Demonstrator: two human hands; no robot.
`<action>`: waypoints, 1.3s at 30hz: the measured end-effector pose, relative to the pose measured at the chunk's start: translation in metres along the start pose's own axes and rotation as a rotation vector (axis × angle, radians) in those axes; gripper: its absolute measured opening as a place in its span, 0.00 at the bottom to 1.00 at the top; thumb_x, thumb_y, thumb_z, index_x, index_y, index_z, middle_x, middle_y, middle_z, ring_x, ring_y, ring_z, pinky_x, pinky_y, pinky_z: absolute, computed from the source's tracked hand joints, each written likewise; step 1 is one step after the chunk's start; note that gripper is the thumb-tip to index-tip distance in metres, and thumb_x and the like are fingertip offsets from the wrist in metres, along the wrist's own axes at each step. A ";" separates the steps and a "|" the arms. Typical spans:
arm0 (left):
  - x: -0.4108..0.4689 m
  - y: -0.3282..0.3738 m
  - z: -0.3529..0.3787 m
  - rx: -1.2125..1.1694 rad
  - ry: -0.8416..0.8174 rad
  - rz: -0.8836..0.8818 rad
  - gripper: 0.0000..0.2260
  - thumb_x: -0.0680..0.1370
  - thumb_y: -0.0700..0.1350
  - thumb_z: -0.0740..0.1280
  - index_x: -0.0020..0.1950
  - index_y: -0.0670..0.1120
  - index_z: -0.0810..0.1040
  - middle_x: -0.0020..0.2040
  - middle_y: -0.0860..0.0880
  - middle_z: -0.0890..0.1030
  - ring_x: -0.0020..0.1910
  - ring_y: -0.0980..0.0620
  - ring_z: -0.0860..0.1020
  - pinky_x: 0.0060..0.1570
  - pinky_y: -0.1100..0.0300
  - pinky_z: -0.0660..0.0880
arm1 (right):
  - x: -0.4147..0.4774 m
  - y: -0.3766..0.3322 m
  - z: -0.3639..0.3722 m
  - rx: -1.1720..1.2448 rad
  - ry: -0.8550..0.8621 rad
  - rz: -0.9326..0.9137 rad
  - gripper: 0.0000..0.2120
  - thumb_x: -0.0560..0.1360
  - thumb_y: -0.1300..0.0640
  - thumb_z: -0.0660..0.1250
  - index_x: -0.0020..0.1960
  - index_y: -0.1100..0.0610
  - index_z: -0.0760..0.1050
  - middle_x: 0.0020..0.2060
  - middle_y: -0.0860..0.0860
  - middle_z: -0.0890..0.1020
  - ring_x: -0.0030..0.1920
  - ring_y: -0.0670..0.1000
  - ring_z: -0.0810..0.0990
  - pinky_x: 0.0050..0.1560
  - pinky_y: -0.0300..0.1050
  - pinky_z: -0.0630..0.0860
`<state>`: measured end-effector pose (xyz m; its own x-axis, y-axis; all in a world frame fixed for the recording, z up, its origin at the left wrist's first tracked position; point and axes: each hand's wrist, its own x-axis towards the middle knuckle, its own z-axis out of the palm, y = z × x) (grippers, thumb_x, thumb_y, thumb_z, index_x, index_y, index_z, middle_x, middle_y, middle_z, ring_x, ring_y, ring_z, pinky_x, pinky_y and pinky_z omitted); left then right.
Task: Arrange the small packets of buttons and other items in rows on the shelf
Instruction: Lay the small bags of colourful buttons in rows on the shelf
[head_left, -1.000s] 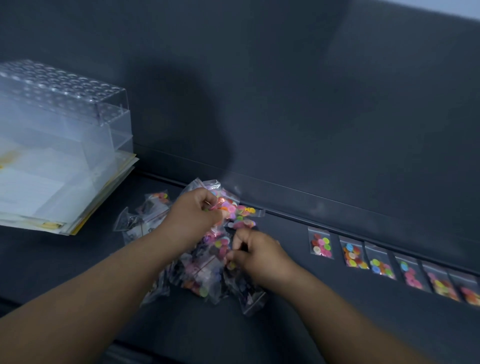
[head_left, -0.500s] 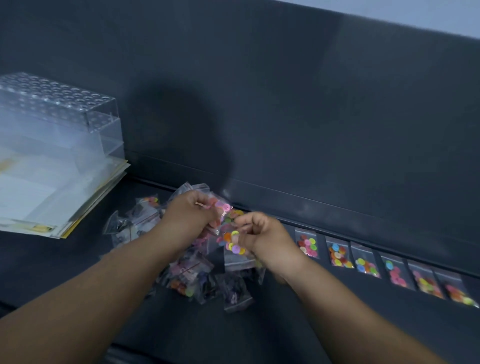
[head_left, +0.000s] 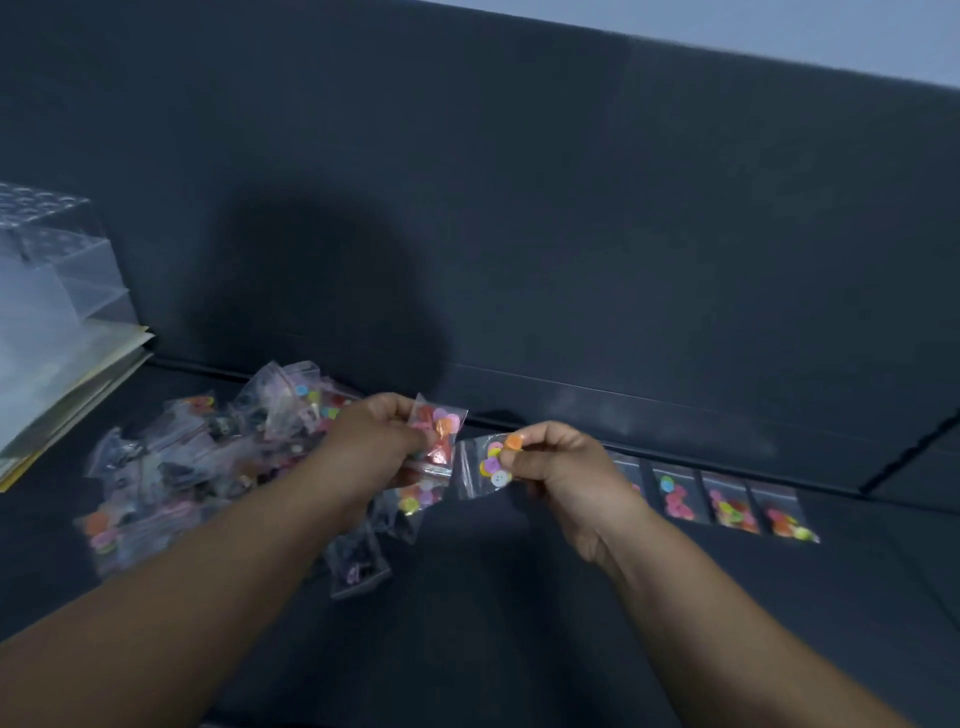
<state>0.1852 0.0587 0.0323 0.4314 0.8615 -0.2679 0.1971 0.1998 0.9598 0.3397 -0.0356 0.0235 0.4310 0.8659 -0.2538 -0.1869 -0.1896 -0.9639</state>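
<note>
Right hand (head_left: 558, 467): thumb and fingers pinch one clear packet (head_left: 485, 465) by its right end, directly over the buttons. The packet is held above the shelf (head_left: 519, 597), near its back edge. The slack left end hangs free.

Left hand (head_left: 374, 441): closed round a red packet (head_left: 439, 436), raised just beside the right hand's packet. The two films nearly touch. Whether a second packet is caught beneath the red one cannot be told.

Pile (head_left: 208, 457): loose packets heaped on the shelf under and left of the left hand, toward the back edge.

Row (head_left: 727, 501): packets laid side by side along the back edge, right of the hands. Its left end is hidden behind the right wrist.

Far left: clear box (head_left: 52, 270) standing on papers (head_left: 78, 374).

Risks, as judged:
- The grip is on slippery film over loose buttons, so the packet may slide out or twist and land crooked.
- The next free place is hidden by the wrist. A blind set-down could overlap the last packet or push the row askew.
- The two held packets may cling together and drag.
- A forearm sweeping low could scatter the pile toward the front edge.
</note>
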 end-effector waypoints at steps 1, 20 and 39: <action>-0.001 0.000 0.010 0.004 0.007 0.000 0.05 0.75 0.34 0.66 0.44 0.43 0.78 0.39 0.44 0.81 0.34 0.48 0.76 0.33 0.59 0.75 | -0.003 -0.001 -0.010 0.026 0.029 0.017 0.10 0.70 0.69 0.69 0.39 0.56 0.74 0.33 0.51 0.82 0.31 0.46 0.75 0.31 0.38 0.67; -0.047 0.001 0.215 0.072 -0.233 -0.049 0.09 0.71 0.33 0.71 0.44 0.45 0.75 0.38 0.45 0.81 0.35 0.49 0.79 0.41 0.55 0.78 | -0.067 0.012 -0.178 0.154 0.037 0.151 0.09 0.73 0.58 0.70 0.36 0.52 0.72 0.35 0.48 0.81 0.38 0.47 0.78 0.41 0.41 0.73; -0.064 -0.002 0.305 0.171 -0.382 -0.037 0.11 0.70 0.30 0.70 0.47 0.44 0.77 0.38 0.45 0.80 0.36 0.51 0.79 0.37 0.62 0.79 | -0.091 0.021 -0.287 0.041 0.378 0.088 0.07 0.75 0.63 0.66 0.39 0.56 0.75 0.33 0.52 0.78 0.31 0.47 0.74 0.32 0.38 0.70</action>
<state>0.4257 -0.1395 0.0217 0.7107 0.6134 -0.3445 0.3479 0.1191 0.9299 0.5502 -0.2514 0.0031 0.7050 0.6140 -0.3549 -0.2697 -0.2306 -0.9349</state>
